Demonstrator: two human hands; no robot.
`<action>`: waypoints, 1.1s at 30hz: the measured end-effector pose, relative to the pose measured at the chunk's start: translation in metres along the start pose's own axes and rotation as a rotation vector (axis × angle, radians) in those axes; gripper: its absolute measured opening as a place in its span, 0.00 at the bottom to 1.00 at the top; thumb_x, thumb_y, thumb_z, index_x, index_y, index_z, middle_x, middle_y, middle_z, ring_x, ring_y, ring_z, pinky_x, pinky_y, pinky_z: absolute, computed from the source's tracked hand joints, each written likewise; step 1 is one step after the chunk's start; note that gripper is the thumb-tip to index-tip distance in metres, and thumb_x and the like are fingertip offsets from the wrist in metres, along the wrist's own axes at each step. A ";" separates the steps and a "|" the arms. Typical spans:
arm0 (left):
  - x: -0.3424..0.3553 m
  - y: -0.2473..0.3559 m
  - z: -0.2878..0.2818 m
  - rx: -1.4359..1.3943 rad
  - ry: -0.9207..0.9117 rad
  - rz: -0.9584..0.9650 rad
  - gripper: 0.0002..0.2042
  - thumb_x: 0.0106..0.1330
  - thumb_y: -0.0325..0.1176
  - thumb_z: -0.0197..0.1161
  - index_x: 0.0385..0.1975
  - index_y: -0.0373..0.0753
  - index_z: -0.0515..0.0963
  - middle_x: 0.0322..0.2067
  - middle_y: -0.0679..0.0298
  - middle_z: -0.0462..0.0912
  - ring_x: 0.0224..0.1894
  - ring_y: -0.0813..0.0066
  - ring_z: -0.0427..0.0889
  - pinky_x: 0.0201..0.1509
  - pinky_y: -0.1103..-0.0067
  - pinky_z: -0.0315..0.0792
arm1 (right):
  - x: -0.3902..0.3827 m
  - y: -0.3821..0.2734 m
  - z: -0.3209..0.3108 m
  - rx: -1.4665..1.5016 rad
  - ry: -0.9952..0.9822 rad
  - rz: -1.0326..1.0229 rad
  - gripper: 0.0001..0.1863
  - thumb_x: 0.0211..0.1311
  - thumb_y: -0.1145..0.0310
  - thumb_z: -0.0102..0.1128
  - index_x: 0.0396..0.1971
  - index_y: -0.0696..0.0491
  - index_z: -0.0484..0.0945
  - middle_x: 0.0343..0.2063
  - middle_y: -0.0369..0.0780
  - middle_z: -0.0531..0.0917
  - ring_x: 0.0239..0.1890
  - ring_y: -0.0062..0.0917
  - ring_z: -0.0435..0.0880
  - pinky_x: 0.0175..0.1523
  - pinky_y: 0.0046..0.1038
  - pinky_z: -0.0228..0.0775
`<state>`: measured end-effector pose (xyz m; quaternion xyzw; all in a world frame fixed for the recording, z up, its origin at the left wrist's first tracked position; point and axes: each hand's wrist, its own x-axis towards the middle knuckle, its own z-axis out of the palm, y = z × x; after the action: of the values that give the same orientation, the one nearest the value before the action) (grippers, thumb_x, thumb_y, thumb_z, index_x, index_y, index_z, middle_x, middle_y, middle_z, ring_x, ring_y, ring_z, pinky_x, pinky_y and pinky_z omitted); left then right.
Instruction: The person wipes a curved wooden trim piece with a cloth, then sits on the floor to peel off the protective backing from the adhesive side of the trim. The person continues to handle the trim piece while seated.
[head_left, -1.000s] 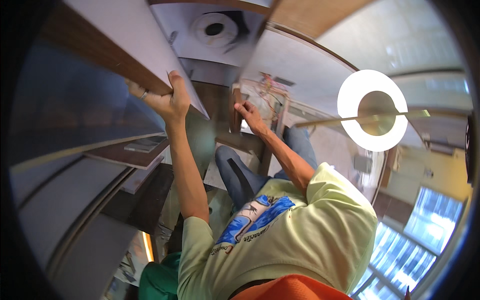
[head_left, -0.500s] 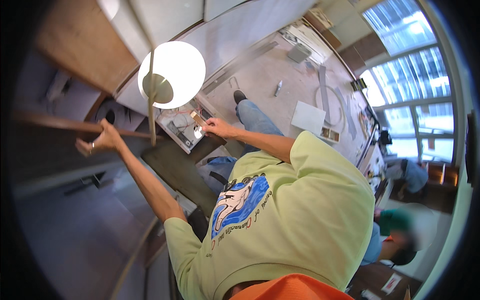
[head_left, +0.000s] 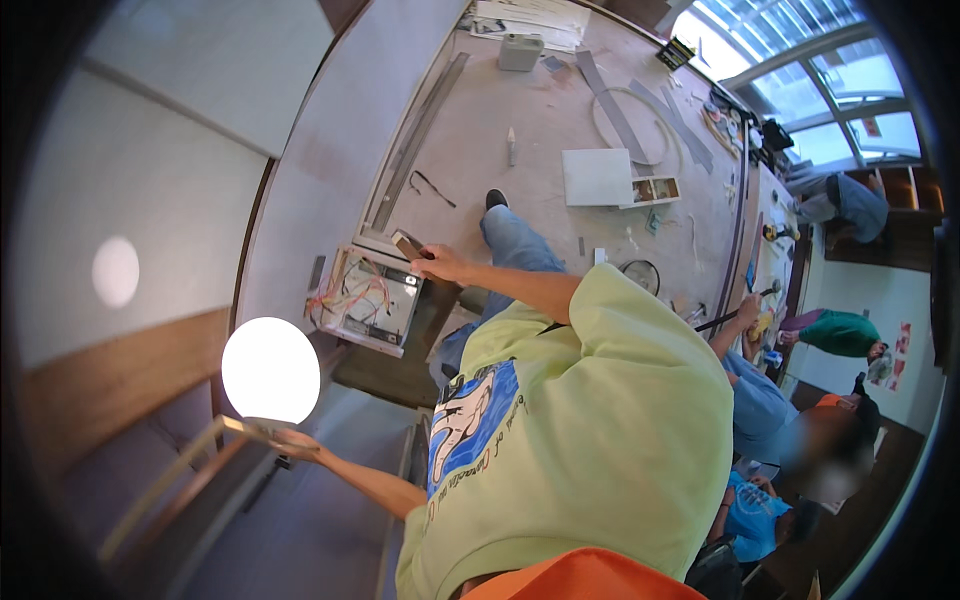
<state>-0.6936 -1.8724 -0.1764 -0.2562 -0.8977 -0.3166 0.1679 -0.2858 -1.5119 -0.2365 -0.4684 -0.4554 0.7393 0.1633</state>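
Note:
My left hand (head_left: 295,444) is closed at the end of a thin pale wooden frame (head_left: 185,458), right beneath a brightly lit round globe lamp (head_left: 270,370). Its fingers are partly hidden by the frame. In my right hand (head_left: 442,263) is a short brown block (head_left: 406,246), seemingly wood, gripped at its near end. Just below that hand sits an open white box (head_left: 402,349) with loose coloured wires (head_left: 362,295) and electrical parts inside.
Tall white panels (head_left: 180,190) rise on the left. On the dusty floor lie a white board (head_left: 596,178), grey strips (head_left: 612,110), a tube (head_left: 511,148) and a grey container (head_left: 520,52). Several people, one in a green top (head_left: 838,333), are at the right near a cluttered bench (head_left: 775,225).
My left hand has gone from spread fingers on a brown board to the frame's end, lower down. The lamp appears lower left; the view has turned. My right hand still holds the block.

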 end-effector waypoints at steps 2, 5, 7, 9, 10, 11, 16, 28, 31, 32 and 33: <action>-0.049 0.000 0.022 -0.135 -0.334 -0.126 0.26 0.74 0.38 0.59 0.65 0.27 0.66 0.62 0.41 0.72 0.64 0.54 0.74 0.67 0.65 0.68 | 0.013 -0.013 -0.023 0.037 0.027 -0.025 0.21 0.60 0.59 0.67 0.44 0.61 0.79 0.29 0.39 0.83 0.31 0.22 0.81 0.38 0.28 0.72; -0.121 0.032 0.051 -0.213 -0.780 -0.750 0.20 0.74 0.41 0.56 0.58 0.36 0.75 0.46 0.61 0.82 0.36 0.73 0.79 0.39 0.75 0.75 | 0.043 -0.038 -0.057 -0.011 0.054 -0.013 0.21 0.58 0.57 0.67 0.42 0.60 0.79 0.26 0.39 0.82 0.31 0.22 0.81 0.39 0.27 0.71; -0.158 0.079 0.091 -0.103 -1.105 -0.272 0.17 0.72 0.42 0.60 0.54 0.41 0.77 0.41 0.64 0.81 0.28 0.79 0.73 0.29 0.80 0.68 | 0.066 -0.058 -0.084 -0.019 0.098 0.072 0.22 0.57 0.55 0.67 0.41 0.60 0.79 0.26 0.38 0.82 0.31 0.23 0.80 0.39 0.27 0.71; -0.186 0.157 0.137 -0.507 -1.211 -0.678 0.25 0.70 0.47 0.65 0.57 0.33 0.76 0.45 0.58 0.83 0.42 0.69 0.82 0.47 0.74 0.76 | 0.080 -0.090 -0.125 0.053 0.087 0.022 0.21 0.60 0.55 0.68 0.42 0.58 0.79 0.28 0.37 0.82 0.31 0.21 0.81 0.39 0.27 0.71; -0.185 0.196 0.159 -0.501 -1.322 -0.520 0.27 0.70 0.49 0.64 0.57 0.31 0.76 0.46 0.56 0.84 0.46 0.66 0.82 0.52 0.73 0.75 | 0.085 -0.103 -0.142 0.090 0.108 0.018 0.21 0.60 0.55 0.68 0.42 0.58 0.79 0.28 0.37 0.82 0.31 0.21 0.81 0.39 0.27 0.71; -0.183 0.244 0.190 -0.409 -1.434 -0.429 0.28 0.70 0.50 0.63 0.57 0.30 0.75 0.48 0.54 0.84 0.51 0.64 0.82 0.57 0.72 0.73 | 0.089 -0.117 -0.160 0.109 0.137 0.060 0.22 0.60 0.55 0.69 0.42 0.58 0.79 0.28 0.37 0.82 0.31 0.21 0.81 0.38 0.27 0.71; -0.111 0.519 0.320 -0.475 -1.370 0.118 0.20 0.76 0.42 0.56 0.57 0.32 0.76 0.49 0.51 0.83 0.53 0.62 0.81 0.59 0.71 0.71 | 0.097 -0.188 -0.265 0.078 0.248 -0.110 0.23 0.63 0.54 0.68 0.46 0.58 0.78 0.29 0.39 0.81 0.33 0.22 0.80 0.39 0.27 0.71; -0.066 0.924 0.393 -1.116 -1.828 -0.258 0.16 0.69 0.38 0.66 0.49 0.35 0.74 0.44 0.61 0.84 0.46 0.76 0.82 0.49 0.78 0.77 | 0.059 -0.334 -0.418 -0.492 0.654 -0.594 0.23 0.57 0.65 0.72 0.51 0.57 0.78 0.47 0.47 0.82 0.50 0.42 0.81 0.55 0.38 0.71; -0.065 0.957 0.415 -0.951 -1.830 0.016 0.16 0.65 0.36 0.69 0.46 0.35 0.75 0.39 0.62 0.84 0.42 0.78 0.82 0.43 0.79 0.77 | 0.055 -0.350 -0.455 -0.397 0.695 -0.467 0.18 0.62 0.69 0.68 0.51 0.57 0.79 0.46 0.44 0.84 0.51 0.37 0.81 0.58 0.33 0.71; -0.059 0.968 0.430 -0.902 -1.821 0.151 0.16 0.63 0.35 0.70 0.46 0.34 0.76 0.38 0.60 0.84 0.41 0.77 0.82 0.43 0.78 0.76 | 0.056 -0.352 -0.470 -0.366 0.703 -0.387 0.17 0.63 0.69 0.67 0.51 0.57 0.79 0.46 0.44 0.84 0.50 0.35 0.82 0.57 0.31 0.71; -0.051 0.979 0.444 -0.818 -1.812 0.288 0.17 0.61 0.34 0.71 0.45 0.33 0.76 0.37 0.59 0.84 0.39 0.76 0.82 0.43 0.77 0.76 | 0.059 -0.354 -0.482 -0.339 0.723 -0.276 0.17 0.64 0.70 0.66 0.51 0.57 0.79 0.45 0.43 0.85 0.49 0.33 0.83 0.57 0.30 0.72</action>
<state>-0.1594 -0.9459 -0.0580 -0.5447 -0.4697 -0.2628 -0.6431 0.0236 -1.0335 -0.0468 -0.6524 -0.5423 0.4135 0.3306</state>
